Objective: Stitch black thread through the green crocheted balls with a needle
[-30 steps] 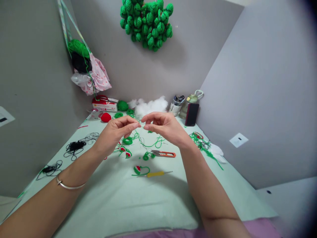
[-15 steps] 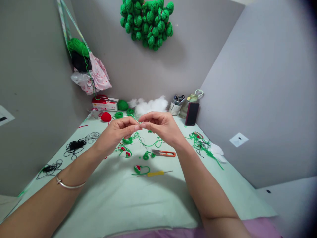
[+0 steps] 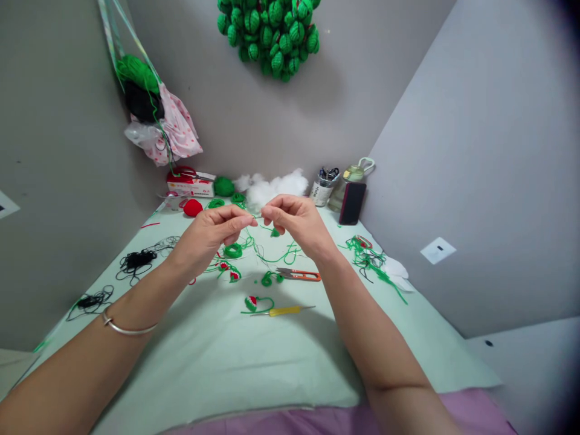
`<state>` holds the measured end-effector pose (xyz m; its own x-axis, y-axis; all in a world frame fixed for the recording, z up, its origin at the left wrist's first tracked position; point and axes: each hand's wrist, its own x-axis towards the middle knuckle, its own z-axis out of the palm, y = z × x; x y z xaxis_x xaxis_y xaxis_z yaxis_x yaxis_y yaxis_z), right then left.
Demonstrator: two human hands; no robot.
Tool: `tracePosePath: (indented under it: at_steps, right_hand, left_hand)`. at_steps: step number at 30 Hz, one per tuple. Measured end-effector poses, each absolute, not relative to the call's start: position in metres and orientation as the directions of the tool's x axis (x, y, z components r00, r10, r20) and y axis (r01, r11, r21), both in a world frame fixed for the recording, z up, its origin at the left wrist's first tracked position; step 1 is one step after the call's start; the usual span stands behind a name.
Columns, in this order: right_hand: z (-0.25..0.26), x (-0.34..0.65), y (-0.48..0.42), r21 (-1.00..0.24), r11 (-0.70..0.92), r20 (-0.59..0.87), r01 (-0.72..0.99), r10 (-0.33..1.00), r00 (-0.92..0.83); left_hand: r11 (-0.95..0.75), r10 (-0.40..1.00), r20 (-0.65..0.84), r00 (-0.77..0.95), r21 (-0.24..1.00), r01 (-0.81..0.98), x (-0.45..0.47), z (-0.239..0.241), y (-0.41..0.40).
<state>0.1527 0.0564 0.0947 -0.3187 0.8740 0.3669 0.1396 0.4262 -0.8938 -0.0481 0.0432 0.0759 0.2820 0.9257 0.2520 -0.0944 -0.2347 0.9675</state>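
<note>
My left hand (image 3: 212, 232) and my right hand (image 3: 293, 219) are raised above the pale green table cover (image 3: 217, 356), fingertips pinched and almost touching. A thin green yarn strand (image 3: 254, 241) hangs down from between the fingertips toward the table. What the fingertips pinch besides the yarn is too small to make out. Below the hands lie small green yarn rings (image 3: 232, 250), red-and-green crochet pieces (image 3: 251, 302), a yellow-handled crochet hook (image 3: 283, 310) and orange thread snips (image 3: 301, 275).
Black thread tangles (image 3: 131, 263) lie at the left. A green yarn tangle (image 3: 367, 260) lies at the right. At the back stand a red-and-white box (image 3: 190, 184), white stuffing (image 3: 276, 186), a cup of tools (image 3: 324, 188), a bottle (image 3: 348, 181) and a phone (image 3: 352, 203). Green crochet balls (image 3: 269, 33) hang on the wall.
Both hands stay pinched together and have drifted slightly up in the picture. The view has tilted a little. The things on the table have not moved.
</note>
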Motion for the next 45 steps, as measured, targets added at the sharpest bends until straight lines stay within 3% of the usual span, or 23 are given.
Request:
tracePosePath:
  at_steps: [2, 5, 7, 13, 17, 22, 24, 27, 29, 36, 45]
  right_hand:
    - [0.080, 0.158, 0.071, -0.836, 0.425, 0.310, 0.346, 0.888, -0.340]
    - [0.050, 0.162, 0.093, -0.546, 0.421, 0.198, 0.724, 0.905, -0.377]
    - [0.029, 0.160, 0.102, -0.421, 0.402, 0.133, 0.813, 0.914, -0.383]
    - [-0.011, 0.149, 0.103, -0.349, 0.368, 0.047, 0.862, 0.925, -0.376]
    - [-0.005, 0.154, 0.109, -0.387, 0.335, 0.059, 0.859, 0.939, -0.339]
    - [0.035, 0.171, 0.109, -0.556, 0.331, 0.095, 0.763, 0.937, -0.338]
    - [0.054, 0.176, 0.101, -0.659, 0.346, 0.106, 0.668, 0.922, -0.372]
    - [0.080, 0.175, 0.082, -0.864, 0.317, 0.149, 0.391, 0.903, -0.403]
    - [0.093, 0.171, 0.070, -0.923, 0.298, 0.182, 0.243, 0.896, -0.406]
    - [0.113, 0.159, 0.045, -0.903, 0.376, 0.271, 0.207, 0.874, -0.404]
    - [0.117, 0.185, 0.051, -0.837, 0.383, 0.211, 0.392, 0.885, -0.414]
  left_hand:
    - [-0.240, 0.933, 0.258, 0.250, 0.966, -0.101, -0.049, 0.076, 0.044]
    - [-0.250, 0.938, 0.267, 0.222, 0.963, -0.100, -0.050, 0.077, 0.044]
    - [-0.262, 0.937, 0.275, 0.217, 0.961, -0.088, -0.050, 0.078, 0.044]
    - [-0.271, 0.930, 0.279, 0.241, 0.960, -0.066, -0.049, 0.079, 0.043]
    - [-0.280, 0.930, 0.285, 0.234, 0.958, -0.053, -0.050, 0.078, 0.043]
    - [-0.307, 0.931, 0.309, 0.194, 0.951, -0.042, -0.052, 0.075, 0.048]
    - [-0.321, 0.931, 0.324, 0.171, 0.946, -0.046, -0.051, 0.073, 0.051]
    - [-0.326, 0.931, 0.333, 0.147, 0.943, -0.074, -0.047, 0.068, 0.054]
    - [-0.303, 0.936, 0.315, 0.159, 0.948, -0.099, -0.044, 0.064, 0.055]
    - [-0.134, 0.867, 0.188, 0.462, 0.980, -0.146, -0.040, 0.060, 0.048]
    - [-0.183, 0.917, 0.262, 0.300, 0.946, -0.267, -0.049, 0.077, 0.050]
